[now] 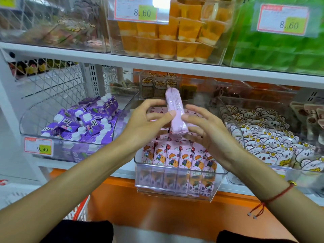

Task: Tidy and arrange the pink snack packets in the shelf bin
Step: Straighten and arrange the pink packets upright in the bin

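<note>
One pink snack packet (176, 111) stands nearly upright in the air above the clear shelf bin (177, 181). My left hand (145, 123) pinches it from the left with thumb and fingers. My right hand (208, 130) holds it from the right, thumb on its side. In the bin, a row of pink packets with cartoon children (177, 156) stands upright at the front. More pink packets lie behind them, partly hidden by my hands.
A bin of purple cartons (82, 123) sits to the left and a bin of white bear-print packets (273, 137) to the right. The shelf above holds orange jelly cups (168, 37) and green cups (280, 50). A red basket (78, 211) stands low left.
</note>
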A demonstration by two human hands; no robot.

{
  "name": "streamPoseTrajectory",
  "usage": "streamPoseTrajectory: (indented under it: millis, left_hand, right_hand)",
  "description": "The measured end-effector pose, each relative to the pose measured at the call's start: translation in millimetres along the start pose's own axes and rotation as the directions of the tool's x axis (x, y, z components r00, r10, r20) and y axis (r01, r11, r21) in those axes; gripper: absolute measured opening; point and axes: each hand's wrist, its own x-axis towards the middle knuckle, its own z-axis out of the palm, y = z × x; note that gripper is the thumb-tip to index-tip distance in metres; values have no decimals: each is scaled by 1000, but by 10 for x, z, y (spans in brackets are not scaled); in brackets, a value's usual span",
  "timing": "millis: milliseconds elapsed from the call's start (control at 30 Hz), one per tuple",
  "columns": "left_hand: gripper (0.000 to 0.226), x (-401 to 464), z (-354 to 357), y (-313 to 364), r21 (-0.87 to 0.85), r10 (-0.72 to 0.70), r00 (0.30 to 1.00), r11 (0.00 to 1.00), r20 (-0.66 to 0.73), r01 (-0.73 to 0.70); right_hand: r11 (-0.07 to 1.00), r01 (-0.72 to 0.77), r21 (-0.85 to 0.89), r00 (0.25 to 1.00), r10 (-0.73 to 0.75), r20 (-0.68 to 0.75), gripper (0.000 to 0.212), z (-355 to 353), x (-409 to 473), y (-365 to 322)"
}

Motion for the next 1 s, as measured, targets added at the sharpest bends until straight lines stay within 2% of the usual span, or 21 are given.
streamPoseTrajectory:
  millis: [100,300,433,533,633,700,767,900,967,1000]
  left_hand:
    - [39,-16,-6,18,25,96,995,995,23,-96]
    - [37,-28,-13,102,76,120,991,989,53,-123]
    - [29,-10,-28,94,120,144,988,983,-54,-137]
    - [19,43,-72,34,204,246,963,954,-110,-220]
    - [24,131,-202,-3,331,352,924,898,-147,-289]
    - [30,168,-282,-42,370,385,912,875,-144,-311]
    - [31,188,-325,-97,411,397,911,854,-116,-319]
    - [32,195,-342,-174,493,394,919,806,-34,-327]
    - [33,200,-344,-191,546,383,924,771,16,-329]
    - [33,203,-347,-197,562,378,925,759,32,-329]
  right_hand:
    - [968,177,-176,983,-181,-11,44,15,-30,20]
    - [879,367,-305,914,-401,-56,41,46,-37,49]
    - [764,458,-454,862,-507,18,45,81,-35,69]
    - [670,518,-533,818,-569,80,47,93,-2,129]
    - [690,402,-602,866,-500,5,46,86,108,227]
    - [636,304,-709,917,-398,36,35,94,177,307]
    - [465,311,-829,921,-362,143,29,121,209,384]
    - [130,344,-930,918,-252,305,47,197,243,464]
    - [43,349,-936,921,-203,333,51,207,255,490]
    - [35,355,-934,920,-193,342,52,201,257,492]
